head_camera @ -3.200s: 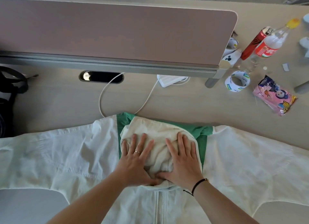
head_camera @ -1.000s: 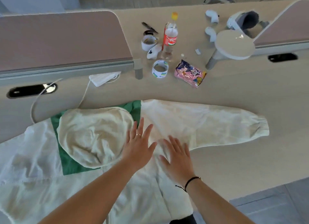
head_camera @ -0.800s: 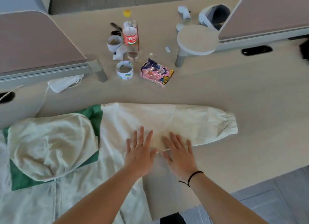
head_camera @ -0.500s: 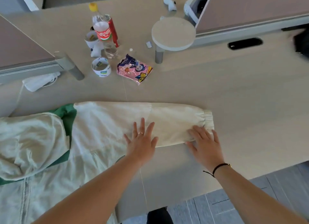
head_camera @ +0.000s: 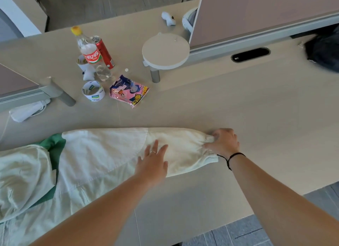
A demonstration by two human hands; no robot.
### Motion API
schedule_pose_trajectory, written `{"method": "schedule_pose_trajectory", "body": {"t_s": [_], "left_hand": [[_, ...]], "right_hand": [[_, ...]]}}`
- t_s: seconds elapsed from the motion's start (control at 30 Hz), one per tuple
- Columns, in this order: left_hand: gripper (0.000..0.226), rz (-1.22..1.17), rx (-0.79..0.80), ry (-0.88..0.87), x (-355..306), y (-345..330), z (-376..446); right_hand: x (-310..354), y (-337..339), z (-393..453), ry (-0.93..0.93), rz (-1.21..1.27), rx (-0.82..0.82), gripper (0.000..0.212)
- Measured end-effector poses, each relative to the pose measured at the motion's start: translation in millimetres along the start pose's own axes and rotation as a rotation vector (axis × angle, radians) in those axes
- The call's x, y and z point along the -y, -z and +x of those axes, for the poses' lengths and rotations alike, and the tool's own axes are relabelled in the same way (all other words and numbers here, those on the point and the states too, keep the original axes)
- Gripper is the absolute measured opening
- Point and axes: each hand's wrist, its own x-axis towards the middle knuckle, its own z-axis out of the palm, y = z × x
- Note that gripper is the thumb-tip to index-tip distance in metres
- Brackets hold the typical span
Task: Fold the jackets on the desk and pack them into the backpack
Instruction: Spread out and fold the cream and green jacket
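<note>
Jacket point(head_camera: 91, 159) lies spread on the tabletop point(head_camera: 229, 108), its sleeve point(head_camera: 176, 146) stretched out to my right and its hood point(head_camera: 23, 172) folded down over the green lining at the left. My left hand point(head_camera: 152, 165) presses flat on the sleeve, fingers straight and spread. My right hand point(head_camera: 222, 142) has its fingers curled around the bunched cuff point(head_camera: 210, 138) at the sleeve's end. Beyond the jacket stand a bottle point(head_camera: 91, 55) and a can point(head_camera: 103, 51), touching, with a tape roll point(head_camera: 93, 90) and a pink packet point(head_camera: 129, 90) just in front of them.
</note>
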Motion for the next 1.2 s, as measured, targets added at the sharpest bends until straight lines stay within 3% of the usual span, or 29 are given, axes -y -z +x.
{"method": "schedule_pose_trajectory", "body": {"t_s": [0.1, 0.23, 0.4, 0.5, 0.6, 0.7, 0.8, 0.87, 0.93, 1.0, 1.2], "left_hand": [[0.047, -0.235, 0.004, -0.028, -28, 11, 8], [0.041, -0.640, 0.013, 0.018, -59, 24, 6], [0.036, -1.220, 0.073, 0.148, -74, 44, -11], [0.031, -1.322, -0.022, 0.225, -61, 57, -24], [0.017, -1.340, -0.142, 0.321, -23, 62, -39], [0.019, -1.278, -0.253, 0.433, 32, 64, -53], [0.014, -1.166, -0.403, 0.487, 85, 68, -70], [0.027, -1.086, -0.492, 0.472, 124, 69, -85], [0.044, -0.987, -0.560, 0.469, 169, 66, -102], [0.051, -0.922, -0.615, 0.475, 217, 63, -120], [0.057, -0.823, -0.761, 0.528, 370, 65, -186]], "right_hand": [[-2, 5, 0, 0.002, 0.195, 0.049, 0.034], [4, 16, -15, -0.021, 0.543, 0.121, 0.041], [36, 23, -62, 0.080, 0.902, 0.381, 0.035], [62, 10, -93, 0.204, 0.948, 0.549, 0.020], [90, -18, -116, 0.233, 0.956, 0.556, 0.031], [119, -58, -128, 0.220, 0.845, 0.404, 0.034], [140, -96, -133, 0.331, 0.516, 0.176, 0.030], [154, -119, -138, 0.486, 0.302, 0.199, 0.039], [170, -145, -148, 0.609, 0.090, 0.326, 0.050], [187, -173, -162, 0.652, -0.088, 0.408, 0.057], [257, -246, -218, 0.672, -0.416, 0.331, 0.056]]}}
